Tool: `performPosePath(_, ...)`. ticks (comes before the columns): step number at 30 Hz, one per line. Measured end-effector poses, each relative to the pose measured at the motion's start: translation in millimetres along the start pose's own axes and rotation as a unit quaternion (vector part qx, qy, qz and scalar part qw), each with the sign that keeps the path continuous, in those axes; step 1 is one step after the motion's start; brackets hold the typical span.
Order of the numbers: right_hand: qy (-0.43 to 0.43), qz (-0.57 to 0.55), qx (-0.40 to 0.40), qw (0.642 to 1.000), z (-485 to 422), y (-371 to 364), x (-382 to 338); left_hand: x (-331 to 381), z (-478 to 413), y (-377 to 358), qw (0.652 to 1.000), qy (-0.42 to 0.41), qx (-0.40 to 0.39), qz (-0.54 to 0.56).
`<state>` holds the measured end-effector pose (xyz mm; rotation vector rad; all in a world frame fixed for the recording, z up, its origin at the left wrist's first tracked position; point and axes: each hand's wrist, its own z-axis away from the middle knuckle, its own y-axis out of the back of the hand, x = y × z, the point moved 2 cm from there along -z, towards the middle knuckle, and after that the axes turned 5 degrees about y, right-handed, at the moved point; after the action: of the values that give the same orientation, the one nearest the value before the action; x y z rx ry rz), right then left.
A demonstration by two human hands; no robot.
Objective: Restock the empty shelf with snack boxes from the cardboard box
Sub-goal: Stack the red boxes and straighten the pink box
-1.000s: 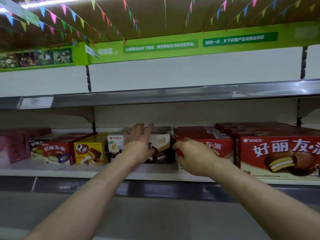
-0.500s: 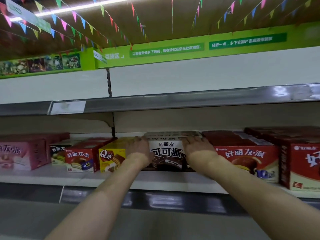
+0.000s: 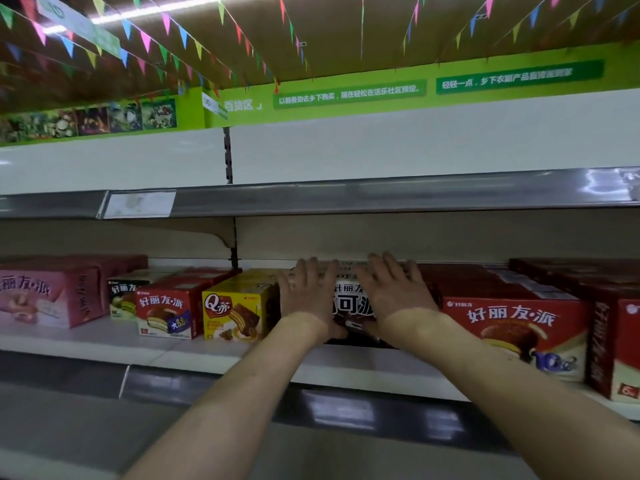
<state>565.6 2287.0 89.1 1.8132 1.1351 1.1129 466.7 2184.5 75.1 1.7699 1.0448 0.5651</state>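
Observation:
A dark brown and white snack box stands on the white shelf, between a yellow box and a large red box. My left hand lies flat with straight fingers over the box's left front and top. On the box's right front and top my right hand lies the same way. Both hands cover most of the box's face. The cardboard box is out of view.
Left of the yellow box stand a small red box, a green-and-white box and a pink box. Another tall red box fills the far right. An empty upper shelf with a grey rail hangs overhead.
My hands came together onto the dark box, then slid up over its front with fingers spread flat. The view shifted left, so the boxes now sit further right.

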Motion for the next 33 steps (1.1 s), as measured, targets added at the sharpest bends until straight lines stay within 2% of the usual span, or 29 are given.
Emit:
performPosePath(5, -0.015, 0.001, 0.018, 1.0, -13.2, -25.7, 10.3, 1.5, -5.5, -9.3, 0.999, 0.006, 0.039, -0.015)
performPosePath(15, -0.024, 0.007, 0.015, 1.0, -15.7, -29.4, 9.4, 3.5, -1.5, -3.9, 0.999, 0.003, 0.025, -0.022)
performPosePath(19, -0.024, -0.029, -0.025, 0.999, -11.0, -15.7, 10.1, -8.4, 1.8, 1.8, 0.999, -0.035, 0.001, 0.022)
performPosePath(22, -0.038, -0.07, -0.073, 0.994, -8.7, 7.1, 4.2, -45.2, 9.7, 12.1, 0.997, -0.067, 0.023, 0.041)
performPosePath(24, -0.037, -0.09, -0.048, 0.994, -13.6, 21.1, -17.8, -86.8, 14.0, 14.9, 0.998, -0.051, 0.032, 0.022)
performPosePath(28, 0.021, -0.101, 0.038, 0.994, -35.5, 35.2, -102.0, -172.5, 8.6, 8.3, 0.999, -0.005, -0.029, -0.022)
performPosePath(30, 0.046, -0.087, 0.047, 0.994, -51.2, 33.5, -143.0, -196.1, 4.2, 1.3, 0.998, -0.02, -0.04, -0.042)
performPosePath(33, 0.038, -0.038, 0.051, 0.997, -75.1, 22.9, -180.1, -208.7, -4.8, -5.8, 0.997, -0.043, -0.033, -0.047)
